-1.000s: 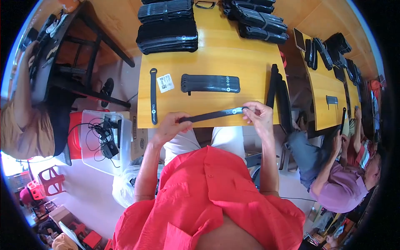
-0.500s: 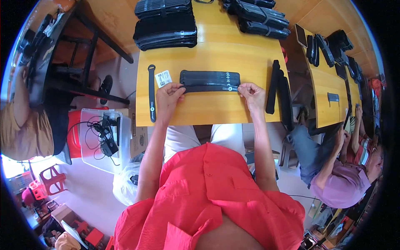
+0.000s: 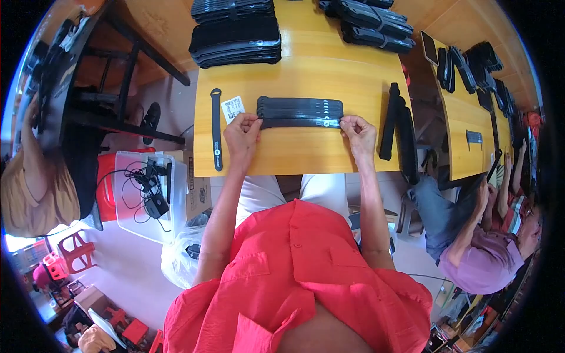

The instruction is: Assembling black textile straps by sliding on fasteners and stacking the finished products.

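A neat row of flat, glossy black straps point(image 3: 300, 107), laid edge to edge lengthwise, lies on the smooth yellow wooden table point(image 3: 306, 154) and serves as the landmark here. Its nearest member, a flat black strap with white printing near its right end point(image 3: 291, 124), runs along the near edge of the row. At the left end of the row, the bare left hand point(image 3: 241, 138) is closed in a pinch on that strap, thumb against forefinger; at the right end, the bare right hand point(image 3: 359, 136) pinches the same strap's other end. Whether either pinch also catches the neighbouring straps cannot be told. Just left of the row is a small white paper label with dark print point(image 3: 231, 106), partly behind the left hand, and beyond it a single black strap with a looped head point(image 3: 216, 132), pointing toward the person. Right of the row, well apart, lie long, dark, fuzzy strips point(image 3: 389, 123). Beyond the row, to the far left, rises a thick stack of black straps point(image 3: 236, 42); to the far right are banded black bundles point(image 3: 379, 32).
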`<state>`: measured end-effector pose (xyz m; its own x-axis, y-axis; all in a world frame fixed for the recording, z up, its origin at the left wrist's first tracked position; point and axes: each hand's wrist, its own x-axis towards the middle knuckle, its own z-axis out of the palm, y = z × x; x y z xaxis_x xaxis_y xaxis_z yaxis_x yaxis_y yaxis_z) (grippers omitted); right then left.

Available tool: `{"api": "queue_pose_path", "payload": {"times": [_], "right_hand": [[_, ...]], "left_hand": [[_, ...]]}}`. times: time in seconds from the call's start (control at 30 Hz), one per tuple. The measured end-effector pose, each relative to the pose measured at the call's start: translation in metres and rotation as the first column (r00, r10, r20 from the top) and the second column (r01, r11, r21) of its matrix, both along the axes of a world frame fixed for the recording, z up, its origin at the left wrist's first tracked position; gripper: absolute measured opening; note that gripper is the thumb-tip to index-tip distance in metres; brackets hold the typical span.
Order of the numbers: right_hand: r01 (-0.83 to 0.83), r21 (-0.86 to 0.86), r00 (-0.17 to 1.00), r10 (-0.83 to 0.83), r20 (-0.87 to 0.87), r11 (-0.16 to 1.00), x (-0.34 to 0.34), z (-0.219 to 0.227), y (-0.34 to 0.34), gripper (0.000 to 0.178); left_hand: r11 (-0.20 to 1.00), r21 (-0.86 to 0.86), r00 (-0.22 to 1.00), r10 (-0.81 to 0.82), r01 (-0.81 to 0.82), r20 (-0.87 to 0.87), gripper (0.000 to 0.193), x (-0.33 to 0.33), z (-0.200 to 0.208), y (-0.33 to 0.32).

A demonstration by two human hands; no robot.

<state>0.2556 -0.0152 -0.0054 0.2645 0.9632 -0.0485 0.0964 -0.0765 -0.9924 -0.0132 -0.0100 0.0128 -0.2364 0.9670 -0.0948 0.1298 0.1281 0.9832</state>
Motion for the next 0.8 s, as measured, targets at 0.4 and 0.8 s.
{"api": "queue_pose_path", "payload": {"times": [0.4,0.8], "right_hand": [[0.061,0.077,0.995,-0.067,0.073,0.995,-0.005,-0.011,0.002,0.007],[0.128,0.124,0.965,-0.153,0.215,0.984,-0.011,0.003,-0.001,0.007]], "left_hand": [[0.998,0.038,0.996,0.055,-0.052,-0.064,0.008,0.005,-0.005,0.001],[0.992,0.059,0.991,0.119,-0.116,-0.056,0.007,0.011,-0.003,0.002]]}}
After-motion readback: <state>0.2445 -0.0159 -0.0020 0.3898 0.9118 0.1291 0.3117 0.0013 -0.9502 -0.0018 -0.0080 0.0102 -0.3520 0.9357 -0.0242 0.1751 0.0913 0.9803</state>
